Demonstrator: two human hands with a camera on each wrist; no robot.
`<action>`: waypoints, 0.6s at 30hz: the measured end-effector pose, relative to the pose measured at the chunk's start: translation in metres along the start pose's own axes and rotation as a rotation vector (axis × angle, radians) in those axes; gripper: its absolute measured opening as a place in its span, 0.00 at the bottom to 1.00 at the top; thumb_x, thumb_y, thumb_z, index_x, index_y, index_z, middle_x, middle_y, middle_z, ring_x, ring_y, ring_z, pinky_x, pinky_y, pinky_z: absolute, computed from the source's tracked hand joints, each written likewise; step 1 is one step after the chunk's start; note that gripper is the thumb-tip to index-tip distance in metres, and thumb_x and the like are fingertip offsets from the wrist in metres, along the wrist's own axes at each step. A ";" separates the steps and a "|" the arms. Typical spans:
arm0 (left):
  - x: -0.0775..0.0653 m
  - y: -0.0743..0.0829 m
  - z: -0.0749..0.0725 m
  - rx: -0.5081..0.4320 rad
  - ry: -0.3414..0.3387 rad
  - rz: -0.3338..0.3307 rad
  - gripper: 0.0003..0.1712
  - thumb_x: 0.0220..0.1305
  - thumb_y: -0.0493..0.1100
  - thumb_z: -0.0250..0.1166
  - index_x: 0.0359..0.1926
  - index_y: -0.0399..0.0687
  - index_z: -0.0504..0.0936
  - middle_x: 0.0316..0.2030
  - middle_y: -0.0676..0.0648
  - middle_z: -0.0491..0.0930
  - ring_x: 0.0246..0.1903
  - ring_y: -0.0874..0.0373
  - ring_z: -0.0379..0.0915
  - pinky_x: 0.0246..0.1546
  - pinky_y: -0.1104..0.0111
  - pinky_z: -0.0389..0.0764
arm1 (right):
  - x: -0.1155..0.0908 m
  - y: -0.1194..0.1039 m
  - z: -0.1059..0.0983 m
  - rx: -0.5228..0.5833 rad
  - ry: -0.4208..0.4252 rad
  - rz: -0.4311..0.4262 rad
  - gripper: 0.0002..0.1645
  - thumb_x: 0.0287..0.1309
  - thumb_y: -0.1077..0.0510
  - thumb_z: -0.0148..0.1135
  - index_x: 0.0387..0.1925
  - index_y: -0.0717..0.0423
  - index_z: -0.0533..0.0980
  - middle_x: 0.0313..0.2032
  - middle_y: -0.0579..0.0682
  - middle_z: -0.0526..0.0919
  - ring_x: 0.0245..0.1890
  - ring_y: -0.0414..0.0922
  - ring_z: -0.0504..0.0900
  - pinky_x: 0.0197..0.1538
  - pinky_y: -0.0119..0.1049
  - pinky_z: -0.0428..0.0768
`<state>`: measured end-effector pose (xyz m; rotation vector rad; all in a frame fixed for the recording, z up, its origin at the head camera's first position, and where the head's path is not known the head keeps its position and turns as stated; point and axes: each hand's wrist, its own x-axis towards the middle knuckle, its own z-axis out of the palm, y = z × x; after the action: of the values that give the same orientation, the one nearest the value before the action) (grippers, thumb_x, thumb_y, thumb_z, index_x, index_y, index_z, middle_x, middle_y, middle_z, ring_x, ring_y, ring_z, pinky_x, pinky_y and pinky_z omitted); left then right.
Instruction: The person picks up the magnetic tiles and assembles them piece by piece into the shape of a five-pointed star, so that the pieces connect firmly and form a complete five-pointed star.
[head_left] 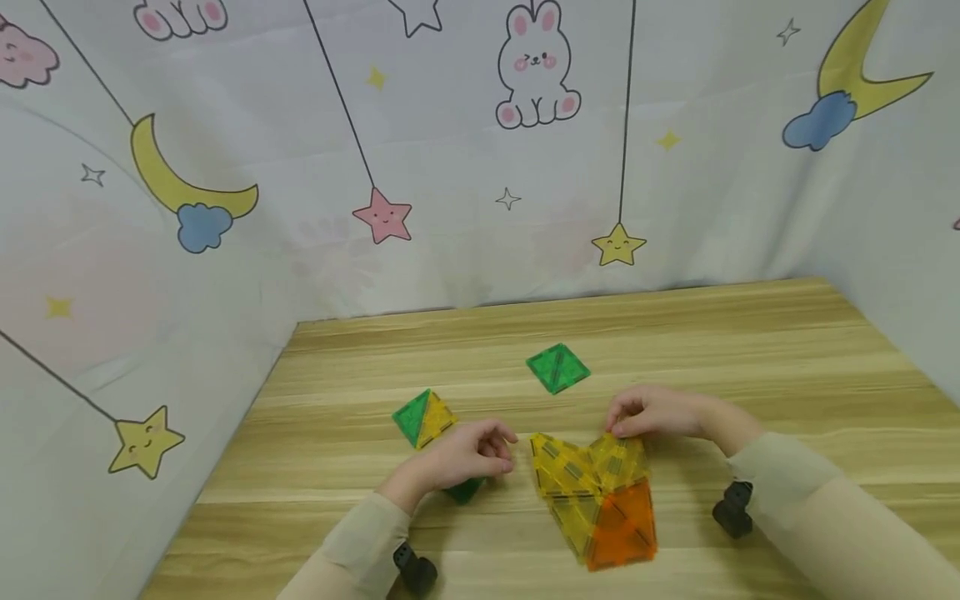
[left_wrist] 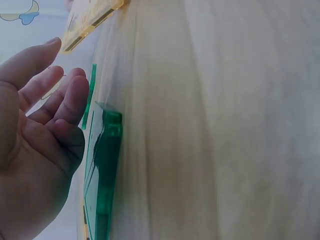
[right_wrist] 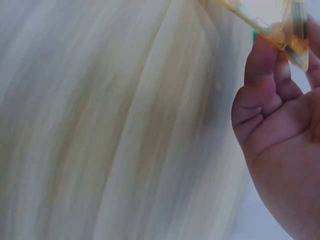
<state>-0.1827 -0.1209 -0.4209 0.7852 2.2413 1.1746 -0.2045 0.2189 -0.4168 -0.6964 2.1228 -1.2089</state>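
Observation:
My right hand pinches the upper corner of a see-through yellow triangle tile. That tile belongs to a joined group of magnetic tiles, with more yellow pieces on the left and orange ones at the lower right. In the right wrist view, a yellow tip sits between finger and thumb. My left hand, its fingers loosely bent and holding nothing, hovers left of the group. Below it lies a dark green tile, partly hidden by the hand; its thick green edge shows in the left wrist view.
On the wooden table, a green-and-yellow tile square lies beyond my left hand. A green square made of two triangles lies farther back. A white curtain with printed stars, moons and rabbits hangs behind the table.

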 end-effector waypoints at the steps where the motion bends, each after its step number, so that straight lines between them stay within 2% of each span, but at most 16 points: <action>1: 0.000 -0.001 -0.001 -0.006 0.004 -0.004 0.18 0.61 0.40 0.65 0.50 0.41 0.75 0.35 0.52 0.77 0.34 0.59 0.74 0.37 0.69 0.75 | -0.004 0.003 -0.002 0.008 0.016 0.001 0.10 0.62 0.56 0.59 0.39 0.59 0.78 0.32 0.49 0.75 0.27 0.39 0.69 0.31 0.32 0.70; 8: -0.006 -0.004 -0.007 0.011 0.022 -0.011 0.20 0.61 0.42 0.65 0.54 0.43 0.74 0.37 0.52 0.78 0.35 0.59 0.74 0.38 0.69 0.74 | -0.034 0.020 -0.015 0.057 0.096 0.005 0.12 0.63 0.57 0.57 0.40 0.64 0.76 0.35 0.53 0.76 0.30 0.39 0.71 0.33 0.32 0.72; 13: -0.008 -0.008 -0.011 0.014 0.021 -0.006 0.22 0.61 0.42 0.65 0.55 0.43 0.74 0.39 0.51 0.78 0.35 0.59 0.74 0.39 0.68 0.74 | -0.053 0.027 -0.023 0.048 0.130 0.008 0.13 0.64 0.58 0.55 0.42 0.65 0.75 0.36 0.54 0.76 0.31 0.39 0.71 0.34 0.33 0.73; 18: -0.013 -0.011 -0.015 0.062 0.030 -0.003 0.22 0.61 0.44 0.65 0.55 0.43 0.74 0.40 0.52 0.78 0.34 0.60 0.73 0.37 0.68 0.74 | -0.070 0.034 -0.030 0.043 0.166 0.035 0.13 0.66 0.58 0.53 0.44 0.64 0.75 0.39 0.54 0.76 0.33 0.39 0.73 0.36 0.35 0.75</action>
<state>-0.1864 -0.1432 -0.4204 0.7926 2.3126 1.1278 -0.1826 0.2989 -0.4181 -0.5539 2.2265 -1.3296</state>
